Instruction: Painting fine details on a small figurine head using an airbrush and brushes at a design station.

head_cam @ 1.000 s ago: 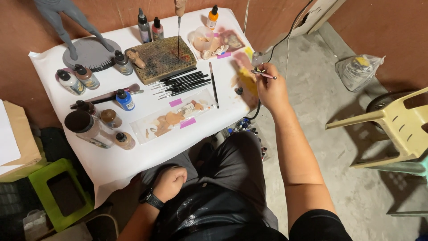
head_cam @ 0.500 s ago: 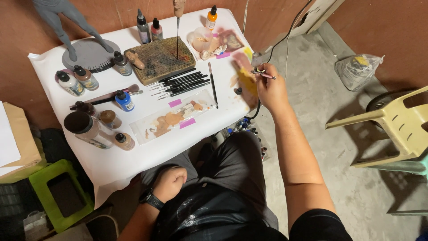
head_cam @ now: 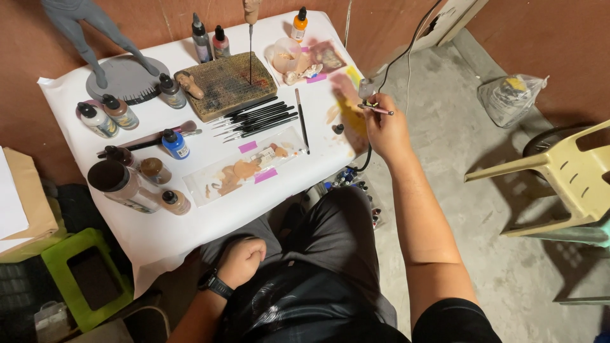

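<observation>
Bag: clear knotted plastic bag (head_cam: 511, 96), yellow inside, on the floor far right.
Box: brown cardboard box (head_cam: 25, 203) at left edge.
Labelled bottle: small blue bottle (head_cam: 173, 143) on the table.

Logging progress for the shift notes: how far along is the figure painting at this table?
Done: skin-tone paints are mixed on the clear palette strip, and a small painted head stands on a rod in the block. In hand: the right hand holds an airbrush at the table's right edge, over sprayed test patches; the left hand rests on the lap. Left: the grey figure looks unpainted, and the brushes lie unused.
</observation>
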